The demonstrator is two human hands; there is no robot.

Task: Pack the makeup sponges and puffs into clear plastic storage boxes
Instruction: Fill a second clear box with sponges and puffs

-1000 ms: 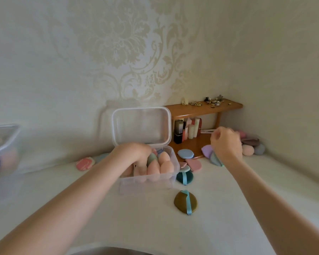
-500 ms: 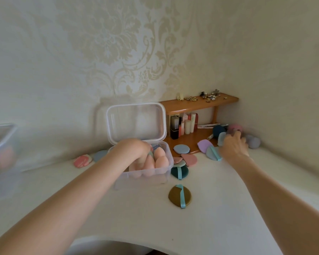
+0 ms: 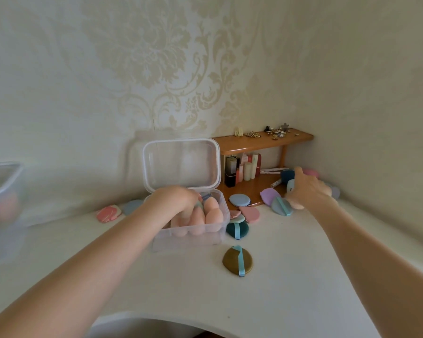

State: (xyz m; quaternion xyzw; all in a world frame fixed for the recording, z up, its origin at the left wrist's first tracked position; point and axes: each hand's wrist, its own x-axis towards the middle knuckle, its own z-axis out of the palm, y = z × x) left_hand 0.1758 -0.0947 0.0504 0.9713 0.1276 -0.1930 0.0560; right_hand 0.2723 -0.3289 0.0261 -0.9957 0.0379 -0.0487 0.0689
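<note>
Head view: the left hand (image 3: 174,203) reaches into the clear box (image 3: 220,217) at mid-bench, fingers curled among peach sponges (image 3: 211,214). The right hand (image 3: 308,191), near the bench's far right corner, closes its fingers on a pale blue puff (image 3: 290,185). Better to lift it straight, avoiding the neighbouring puffs.

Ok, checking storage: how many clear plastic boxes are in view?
2: an open box at the centre, with the left hand in it, and a second box cut off at the left edge. More may be off-frame.
</note>
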